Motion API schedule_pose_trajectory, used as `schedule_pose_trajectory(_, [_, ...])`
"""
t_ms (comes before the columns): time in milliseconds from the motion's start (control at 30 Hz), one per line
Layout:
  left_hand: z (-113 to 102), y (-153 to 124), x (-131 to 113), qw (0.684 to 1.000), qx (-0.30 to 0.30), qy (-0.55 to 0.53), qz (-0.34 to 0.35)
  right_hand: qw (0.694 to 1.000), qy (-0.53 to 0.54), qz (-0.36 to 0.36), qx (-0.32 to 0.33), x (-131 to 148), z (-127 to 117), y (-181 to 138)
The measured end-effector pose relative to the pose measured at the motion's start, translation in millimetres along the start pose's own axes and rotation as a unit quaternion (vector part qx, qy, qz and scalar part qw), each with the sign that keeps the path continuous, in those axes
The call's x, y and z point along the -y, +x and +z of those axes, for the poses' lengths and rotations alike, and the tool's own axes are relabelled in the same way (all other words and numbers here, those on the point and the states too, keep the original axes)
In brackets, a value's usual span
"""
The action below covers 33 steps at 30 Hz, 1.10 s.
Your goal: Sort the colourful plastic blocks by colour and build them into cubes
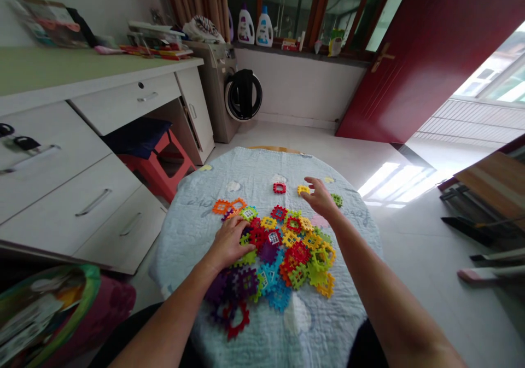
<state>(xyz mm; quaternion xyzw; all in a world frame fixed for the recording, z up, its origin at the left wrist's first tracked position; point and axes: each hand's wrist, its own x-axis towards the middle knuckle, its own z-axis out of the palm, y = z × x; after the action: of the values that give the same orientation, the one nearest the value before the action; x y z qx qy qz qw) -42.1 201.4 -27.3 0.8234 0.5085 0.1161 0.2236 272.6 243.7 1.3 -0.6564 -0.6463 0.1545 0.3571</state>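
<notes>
A heap of colourful interlocking plastic tiles [287, 253] lies on a round table covered by a pale blue quilted cloth [192, 231]. My left hand [227, 242] rests flat on the heap's left side, fingers spread over purple and green tiles. Farther back, my right hand [320, 198] reaches past the heap, its fingertips touching a loose yellow tile [302, 190]. A single red tile [279, 188] lies to the left of it, and a green tile [337, 199] sits just right of the hand. Two orange tiles [227, 206] lie at the heap's far left.
A white desk with drawers [82, 182] stands to the left, with a red stool [158, 165] tucked under it. A washing machine [229, 94] is behind, a dark red door [410, 56] to the right, and wooden furniture [492, 182] at the far right.
</notes>
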Motion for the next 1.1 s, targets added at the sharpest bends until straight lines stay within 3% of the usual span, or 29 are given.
schedule_pose_trajectory(67, [0.6,-0.3,-0.4,1.0,-0.006,0.014,0.0,1.0,-0.018,-0.003,0.011,10.6,-18.7,-20.0])
schedule_pose_trajectory(167, [2.5,-0.5,-1.0,0.999,-0.028,0.018,0.006,0.995,-0.061,-0.004,0.081,26.8,-28.8,-48.8])
schedule_pose_trajectory(267, [4.2,-0.3,-1.1,0.999,-0.043,0.002,0.012,0.978,-0.136,-0.003,0.157,34.6,-18.2,-68.9])
schedule_pose_trajectory(367, [4.8,0.5,-0.2,0.998,-0.051,-0.011,0.022,0.957,-0.221,-0.013,0.188,33.4,1.6,-77.4])
schedule_pose_trajectory(533, [4.6,2.6,2.6,0.996,-0.082,-0.01,0.036,0.937,-0.25,-0.031,0.242,27.5,24.1,-77.9])
schedule_pose_trajectory(800, [7.1,4.1,5.7,0.995,-0.089,-0.012,0.042,0.944,-0.249,-0.018,0.216,24.2,28.3,-72.3])
schedule_pose_trajectory(967, [9.0,3.6,4.4,0.995,-0.085,-0.035,0.035,0.972,-0.19,0.003,0.138,23.8,21.1,-65.5])
schedule_pose_trajectory(1100, [10.2,3.6,3.3,0.995,-0.083,-0.039,0.033,0.981,-0.154,0.036,0.115,25.0,13.6,-63.6])
